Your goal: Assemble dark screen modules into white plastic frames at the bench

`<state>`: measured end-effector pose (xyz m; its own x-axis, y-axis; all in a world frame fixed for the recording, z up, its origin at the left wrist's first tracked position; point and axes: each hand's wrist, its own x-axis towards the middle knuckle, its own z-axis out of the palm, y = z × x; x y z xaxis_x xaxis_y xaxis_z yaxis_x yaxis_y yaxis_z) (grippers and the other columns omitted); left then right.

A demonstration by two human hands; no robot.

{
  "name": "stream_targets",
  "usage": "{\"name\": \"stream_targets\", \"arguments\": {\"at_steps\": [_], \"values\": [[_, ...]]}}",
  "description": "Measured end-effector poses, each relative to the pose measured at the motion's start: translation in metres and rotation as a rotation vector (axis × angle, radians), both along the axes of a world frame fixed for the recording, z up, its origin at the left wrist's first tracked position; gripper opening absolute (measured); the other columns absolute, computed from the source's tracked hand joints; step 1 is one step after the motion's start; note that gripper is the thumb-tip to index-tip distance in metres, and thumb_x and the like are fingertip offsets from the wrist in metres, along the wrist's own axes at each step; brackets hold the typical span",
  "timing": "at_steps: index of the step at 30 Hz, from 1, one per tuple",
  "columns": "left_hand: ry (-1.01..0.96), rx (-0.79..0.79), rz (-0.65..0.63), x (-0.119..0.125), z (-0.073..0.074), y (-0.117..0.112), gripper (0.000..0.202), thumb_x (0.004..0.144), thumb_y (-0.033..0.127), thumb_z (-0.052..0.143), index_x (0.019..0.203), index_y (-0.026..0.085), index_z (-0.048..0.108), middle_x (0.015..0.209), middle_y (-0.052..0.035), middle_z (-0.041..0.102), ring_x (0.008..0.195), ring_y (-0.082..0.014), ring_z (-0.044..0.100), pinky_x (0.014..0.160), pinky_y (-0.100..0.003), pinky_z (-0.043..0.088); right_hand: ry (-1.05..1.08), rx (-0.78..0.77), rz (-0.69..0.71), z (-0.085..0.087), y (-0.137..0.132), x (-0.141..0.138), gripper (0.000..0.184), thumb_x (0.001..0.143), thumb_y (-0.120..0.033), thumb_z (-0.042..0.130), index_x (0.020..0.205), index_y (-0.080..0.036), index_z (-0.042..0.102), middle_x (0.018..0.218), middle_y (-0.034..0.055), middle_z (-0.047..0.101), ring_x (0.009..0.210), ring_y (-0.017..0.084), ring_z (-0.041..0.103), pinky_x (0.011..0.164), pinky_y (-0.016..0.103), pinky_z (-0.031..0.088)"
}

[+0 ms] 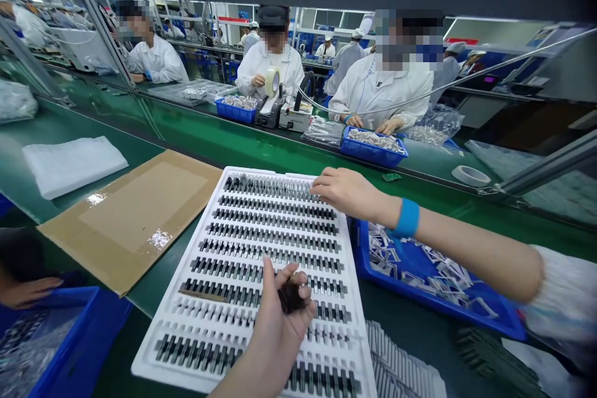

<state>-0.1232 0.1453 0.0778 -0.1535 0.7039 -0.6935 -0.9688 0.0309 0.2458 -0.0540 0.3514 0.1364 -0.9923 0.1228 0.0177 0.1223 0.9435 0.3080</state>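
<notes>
A white plastic tray (186, 308) lies in front of me, with rows of small dark, flat parts standing on edge in its slots. One row near the front holds none of these parts along most of its length. Above the front half of the tray, my left hand (282, 329) is palm up, its fingers curled around a small bunch of dark parts (291, 297). My right hand (347, 191), with a blue wristband (407, 217), reaches to the right end of the farthest row. Its fingertips are bent together there; what they grip is hidden.
Right of the tray stands a blue bin (494, 323) of white, frame-shaped pieces. Stacked grey strips (401, 364) lie nearer me. A cardboard sheet (140, 211) and white wrap (74, 161) lie left. Another person's hand (30, 291) is by a left blue bin (88, 317). Co-workers sit opposite.
</notes>
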Motion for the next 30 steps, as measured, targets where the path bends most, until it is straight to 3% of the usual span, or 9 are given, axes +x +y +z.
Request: {"name": "stream_targets", "arguments": {"at_steps": [4, 8, 14, 19, 23, 25, 27, 28, 30], "values": [[-0.038, -0.029, 0.002, -0.002, -0.001, 0.005, 0.032, 0.093, 0.037, 0.04, 0.081, 0.011, 0.055, 0.066, -0.0033, 0.056, 0.049, -0.0074, 0.05, 0.046, -0.019, 0.05, -0.106, 0.051, 0.076, -0.019, 0.047, -0.013, 0.016, 0.087, -0.008, 0.051, 0.082, -0.015, 0.065, 0.087, 0.0086, 0.068, 0.084, 0.02, 0.052, 0.06, 0.03, 0.028], [-0.049, -0.045, -0.009, -0.003, -0.003, 0.007, 0.028, 0.093, 0.031, 0.044, 0.079, 0.01, 0.056, 0.068, -0.0045, 0.058, 0.051, -0.0074, 0.054, 0.049, -0.019, 0.054, -0.185, 0.079, 0.16, -0.032, 0.059, -0.022, 0.019, 0.086, -0.009, 0.053, 0.07, -0.016, 0.061, 0.078, 0.0069, 0.066, 0.081, 0.019, 0.05, 0.058, 0.032, 0.024], [0.01, -0.027, -0.031, -0.004, 0.005, 0.006, 0.019, 0.091, 0.021, 0.048, 0.079, 0.01, 0.058, 0.082, -0.0092, 0.065, 0.058, -0.007, 0.061, 0.062, -0.02, 0.059, -0.217, 0.089, 0.193, -0.036, 0.072, -0.021, 0.021, 0.086, -0.007, 0.052, 0.068, -0.016, 0.059, 0.076, 0.0074, 0.065, 0.078, 0.02, 0.048, 0.058, 0.032, 0.022], [0.056, -0.011, -0.085, -0.004, 0.006, 0.002, 0.017, 0.088, 0.018, 0.054, 0.075, 0.009, 0.058, 0.101, -0.0172, 0.066, 0.062, -0.0077, 0.064, 0.066, -0.022, 0.061, -0.18, 0.062, 0.169, -0.028, 0.076, -0.016, 0.022, 0.086, -0.006, 0.05, 0.069, -0.015, 0.062, 0.074, 0.0079, 0.066, 0.076, 0.019, 0.051, 0.059, 0.031, 0.026], [0.025, 0.013, -0.096, -0.006, 0.002, -0.001, 0.017, 0.087, 0.023, 0.056, 0.081, 0.008, 0.06, 0.103, -0.0199, 0.066, 0.075, -0.0143, 0.069, 0.072, -0.024, 0.061, -0.052, 0.02, 0.101, -0.001, 0.062, -0.003, 0.022, 0.092, -0.016, 0.045, 0.085, -0.014, 0.066, 0.087, 0.0104, 0.068, 0.085, 0.021, 0.054, 0.064, 0.031, 0.034], [0.026, 0.013, -0.092, -0.007, 0.002, -0.001, 0.02, 0.088, 0.025, 0.056, 0.087, 0.006, 0.061, 0.104, -0.0206, 0.066, 0.084, -0.0185, 0.069, 0.076, -0.026, 0.06, 0.018, -0.11, 0.088, 0.017, 0.04, 0.004, 0.022, 0.092, -0.026, 0.047, 0.094, -0.016, 0.066, 0.094, 0.009, 0.068, 0.09, 0.021, 0.055, 0.067, 0.029, 0.039], [0.037, 0.024, -0.093, -0.006, 0.003, 0.0, 0.023, 0.088, 0.027, 0.056, 0.094, 0.005, 0.061, 0.105, -0.0209, 0.066, 0.09, -0.0212, 0.069, 0.079, -0.028, 0.06, 0.029, -0.463, 0.118, 0.033, 0.01, 0.008, 0.021, 0.088, -0.034, 0.055, 0.094, -0.018, 0.067, 0.094, 0.0063, 0.068, 0.09, 0.019, 0.057, 0.071, 0.027, 0.042], [0.043, 0.026, -0.095, -0.005, 0.003, 0.0, 0.025, 0.087, 0.027, 0.057, 0.096, 0.004, 0.061, 0.106, -0.021, 0.066, 0.092, -0.022, 0.068, 0.079, -0.028, 0.06, -0.056, -0.63, 0.153, 0.039, -0.007, 0.008, 0.019, 0.087, -0.034, 0.058, 0.093, -0.018, 0.068, 0.093, 0.0053, 0.068, 0.087, 0.017, 0.058, 0.073, 0.026, 0.042], [0.054, 0.038, -0.105, -0.002, 0.005, 0.0, 0.028, 0.086, 0.029, 0.059, 0.099, 0.004, 0.061, 0.108, -0.0214, 0.065, 0.093, -0.0225, 0.067, 0.081, -0.03, 0.059, -0.221, -0.796, 0.187, 0.047, -0.038, 0.006, 0.014, 0.084, -0.027, 0.062, 0.089, -0.016, 0.068, 0.089, 0.0055, 0.068, 0.084, 0.015, 0.058, 0.072, 0.024, 0.042]]}}
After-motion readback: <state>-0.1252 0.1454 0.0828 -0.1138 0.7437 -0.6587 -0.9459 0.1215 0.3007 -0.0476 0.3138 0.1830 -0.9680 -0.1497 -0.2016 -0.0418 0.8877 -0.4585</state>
